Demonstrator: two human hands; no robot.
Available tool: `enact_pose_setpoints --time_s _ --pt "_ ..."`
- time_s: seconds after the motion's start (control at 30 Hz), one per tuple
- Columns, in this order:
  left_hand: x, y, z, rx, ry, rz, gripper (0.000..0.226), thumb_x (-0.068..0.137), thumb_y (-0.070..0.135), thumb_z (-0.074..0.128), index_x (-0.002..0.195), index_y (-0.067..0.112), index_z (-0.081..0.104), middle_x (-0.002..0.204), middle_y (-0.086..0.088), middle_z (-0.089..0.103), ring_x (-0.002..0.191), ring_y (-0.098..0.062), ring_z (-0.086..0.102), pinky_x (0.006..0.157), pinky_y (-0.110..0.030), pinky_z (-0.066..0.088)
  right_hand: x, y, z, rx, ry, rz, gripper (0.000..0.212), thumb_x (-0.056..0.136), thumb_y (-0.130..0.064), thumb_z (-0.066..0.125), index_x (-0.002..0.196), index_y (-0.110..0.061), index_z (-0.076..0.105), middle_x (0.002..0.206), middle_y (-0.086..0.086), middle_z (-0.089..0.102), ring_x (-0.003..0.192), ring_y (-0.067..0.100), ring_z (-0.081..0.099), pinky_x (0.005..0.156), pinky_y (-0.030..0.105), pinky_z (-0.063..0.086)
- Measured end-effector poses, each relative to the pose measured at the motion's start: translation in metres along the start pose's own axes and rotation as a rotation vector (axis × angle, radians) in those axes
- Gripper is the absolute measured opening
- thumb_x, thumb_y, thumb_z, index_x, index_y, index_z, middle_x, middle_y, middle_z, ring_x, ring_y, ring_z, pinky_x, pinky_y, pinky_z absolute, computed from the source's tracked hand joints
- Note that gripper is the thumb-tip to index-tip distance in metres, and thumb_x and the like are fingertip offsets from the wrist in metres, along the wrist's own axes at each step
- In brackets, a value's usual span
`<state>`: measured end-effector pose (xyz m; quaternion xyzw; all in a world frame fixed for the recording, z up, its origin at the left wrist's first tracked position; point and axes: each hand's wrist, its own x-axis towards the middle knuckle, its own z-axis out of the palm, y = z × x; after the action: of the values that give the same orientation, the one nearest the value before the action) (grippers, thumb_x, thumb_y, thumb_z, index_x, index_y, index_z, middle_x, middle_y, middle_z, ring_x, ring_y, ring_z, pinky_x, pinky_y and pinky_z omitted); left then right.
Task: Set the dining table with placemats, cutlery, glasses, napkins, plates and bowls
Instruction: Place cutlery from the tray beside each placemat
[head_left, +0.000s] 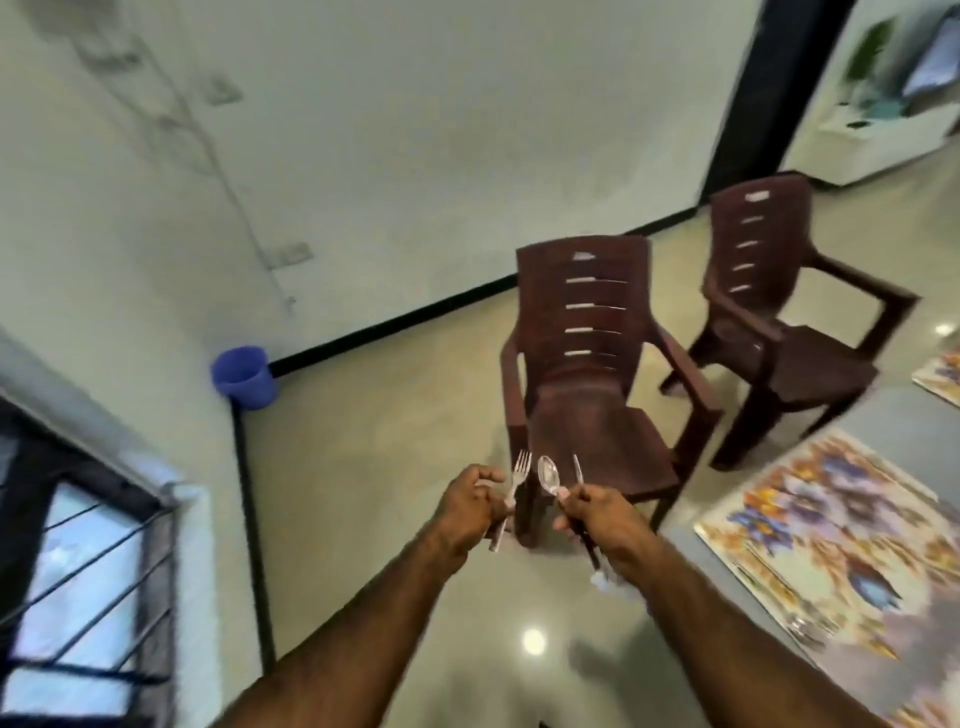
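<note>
Counting it up: two brown slatted plastic armchairs, the nearer one (597, 384) and the farther one (779, 306), two floral printed placemats, the big one (831, 561) and another (943, 371) poking in at the right edge, both on the grey table (904, 415). One blue plastic bucket (243, 376) sits in the corner. Cutlery in the air over the shiny floor: the left hand (470, 512) has its fingers curled round a shiny metal fork (514, 493), tines up past the knuckles. The right hand (597, 519) pinches a metal spoon (549, 477) and a dark-handled knife (578, 470), both sticking up above the fingertips, handles trailing below. Everything's a bit blurry.
</note>
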<state>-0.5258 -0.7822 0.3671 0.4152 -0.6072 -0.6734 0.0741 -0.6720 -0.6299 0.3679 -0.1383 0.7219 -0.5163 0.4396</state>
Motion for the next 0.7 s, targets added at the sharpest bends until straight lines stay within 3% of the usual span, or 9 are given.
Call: enact_pose_setpoints --time_s 0.07,0.17,0.37,0.5,0.7 --pt "0.016 0.0 -0.039 -0.055 0.054 -0.031 0.028 0.092 -0.009 0.064 0.116 0.005 0.062 0.077 -0.008 0.071 0.064 -0.023 0.068 0.063 -0.031 0.055 0.032 -0.009 0.031 -0.006 -0.035 -0.01 0.032 0.107 -0.023 0.055 0.095 0.004 0.065 0.056 0.01 0.058 0.045 0.015 0.047 0.043 0.021 0.036" --pt "0.04 -0.001 -0.085 -0.118 0.121 -0.081 0.022 0.095 -0.005 0.066 0.116 0.001 0.065 0.081 -0.008 0.072 0.066 -0.022 0.068 0.063 -0.027 0.053 0.089 -0.018 0.068 0.023 -0.061 0.05 0.034 0.11 -0.027 0.052 0.087 -0.005 0.063 0.052 0.004 0.047 0.044 0.014 0.038 0.047 0.028 0.03" --pt "0.13 0.015 -0.152 -0.155 0.245 -0.169 0.023 0.094 -0.002 0.069 0.116 0.001 0.068 0.084 -0.008 0.074 0.071 -0.022 0.069 0.069 -0.032 0.052 0.227 -0.063 0.122 0.099 -0.288 0.135 0.026 0.106 -0.001 0.043 0.115 0.0 0.067 0.065 0.002 0.052 0.051 0.013 0.042 0.049 0.027 0.035" --pt "0.194 0.046 -0.183 -0.241 0.316 -0.193 0.023 0.094 0.0 0.07 0.117 0.004 0.07 0.088 -0.009 0.075 0.075 -0.021 0.071 0.067 -0.029 0.053 0.311 -0.117 0.146 0.11 -0.412 0.171 0.03 0.105 0.001 0.039 0.121 -0.001 0.064 0.072 0.004 0.056 0.055 0.013 0.045 0.052 0.029 0.04" --pt "0.285 0.096 -0.23 -0.45 0.387 -0.136 0.016 0.098 -0.006 0.064 0.113 -0.001 0.067 0.083 -0.012 0.07 0.073 -0.024 0.071 0.066 -0.034 0.058 0.418 -0.21 0.189 -0.032 -0.45 0.158 0.031 0.106 -0.005 0.034 0.119 -0.003 0.062 0.064 0.001 0.047 0.049 0.01 0.03 0.048 0.025 0.02"
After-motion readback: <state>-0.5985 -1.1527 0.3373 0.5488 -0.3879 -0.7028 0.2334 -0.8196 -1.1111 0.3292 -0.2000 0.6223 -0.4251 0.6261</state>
